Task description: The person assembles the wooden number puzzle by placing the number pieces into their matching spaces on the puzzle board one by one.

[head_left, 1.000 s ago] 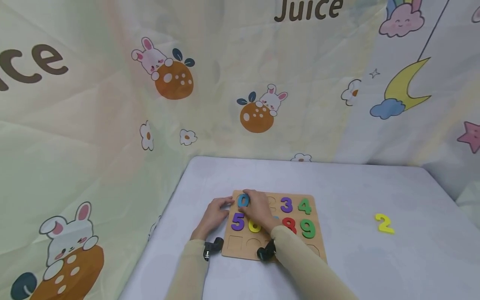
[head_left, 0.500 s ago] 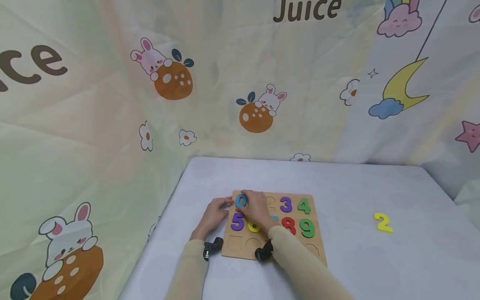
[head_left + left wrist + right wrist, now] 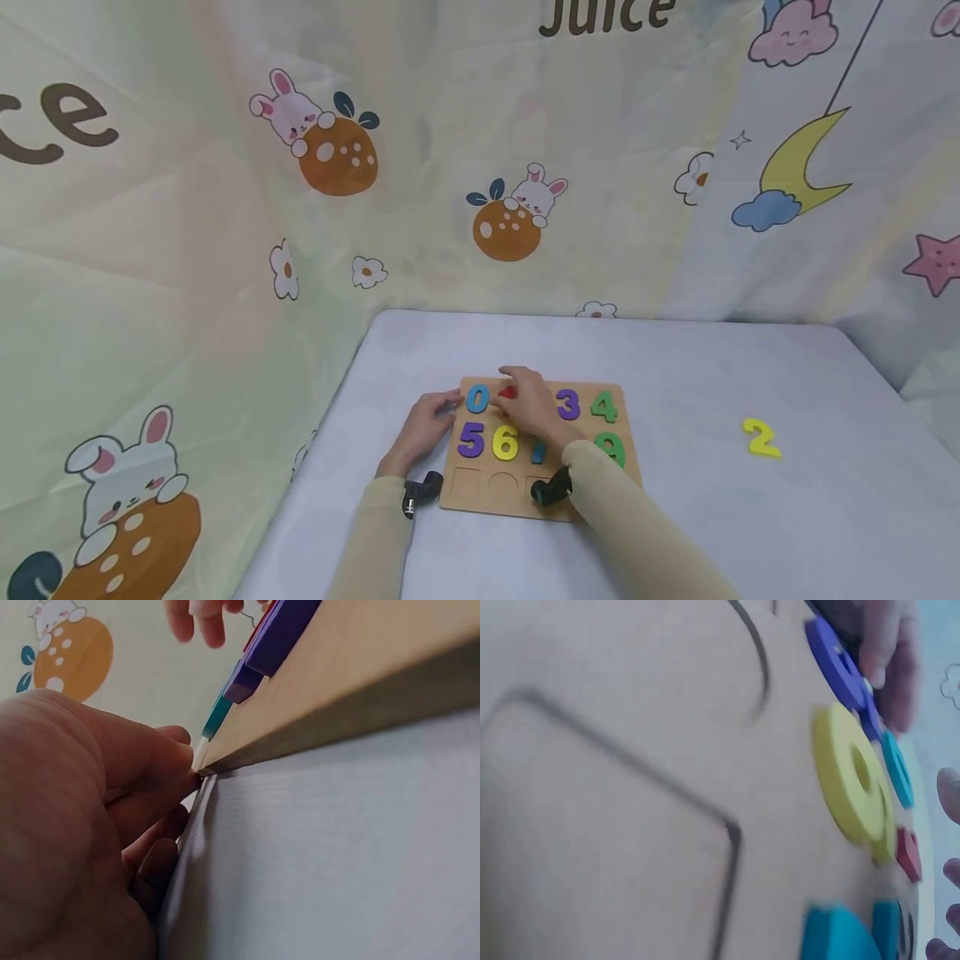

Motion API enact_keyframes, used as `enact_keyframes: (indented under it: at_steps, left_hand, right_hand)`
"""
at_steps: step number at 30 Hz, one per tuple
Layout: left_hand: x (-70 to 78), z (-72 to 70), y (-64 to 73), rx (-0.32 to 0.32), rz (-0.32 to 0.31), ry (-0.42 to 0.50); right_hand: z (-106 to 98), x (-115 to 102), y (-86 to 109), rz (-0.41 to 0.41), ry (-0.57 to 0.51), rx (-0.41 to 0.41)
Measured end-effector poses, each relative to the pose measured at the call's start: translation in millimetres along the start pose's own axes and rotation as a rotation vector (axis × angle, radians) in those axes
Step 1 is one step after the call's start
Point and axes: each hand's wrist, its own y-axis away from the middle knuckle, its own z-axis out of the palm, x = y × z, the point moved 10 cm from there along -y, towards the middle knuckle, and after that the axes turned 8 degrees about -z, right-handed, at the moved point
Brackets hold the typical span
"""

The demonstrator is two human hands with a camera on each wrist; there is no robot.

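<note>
A wooden number puzzle board (image 3: 480, 502) lies on the white table. In the head view, my left hand (image 3: 422, 433) holds its left edge near the far corner, thumb and fingertips at the wood in the left wrist view. My right hand (image 3: 531, 408) hovers over the top row, fingers apart and nothing held. Between its thumb and index finger shows a red piece (image 3: 507, 392) in the board, partly hidden. The blue 0 (image 3: 470, 398) sits beside it. The purple 5 (image 3: 471, 450), yellow 6 (image 3: 829, 772), purple 3 (image 3: 564, 414) and green 4 (image 3: 604, 408) are also in the board.
A yellow 2 (image 3: 762, 437) lies loose on the table (image 3: 690, 500), well right of the board. The board's near row has bare outlined recesses (image 3: 467, 483). A printed cloth (image 3: 420, 167) hangs behind and left of the table.
My right hand has lifted off the blue 0 and moved right over the red piece, uncovering the 0 and 6. The left hand has stayed at the board's edge.
</note>
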Motion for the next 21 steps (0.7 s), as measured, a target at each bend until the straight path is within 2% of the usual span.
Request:
enact_keyframes:
  at_steps: [6, 10, 16, 21]
  left_hand:
    - [0.2, 1.5, -0.6, -0.013, 0.021, 0.010]
    - [-1.1, 2.7, -1.6, -0.015, -0.003, -0.001]
    - [-1.7, 3.7, -0.9, -0.016, -0.018, -0.016]
    - [-2.4, 5.2, -0.6, -0.021, -0.035, -0.019]
  right_hand:
    - [-22.8, 20.3, 3.9, 0.031, -0.033, 0.019]
    - [-44.2, 36.3, 10.4, 0.059, -0.024, 0.034]
    - [-80.5, 55.5, 24.3, 0.034, 0.032, 0.091]
    - [-101.2, 81.2, 41.2, 0.081, 0.046, 0.086]
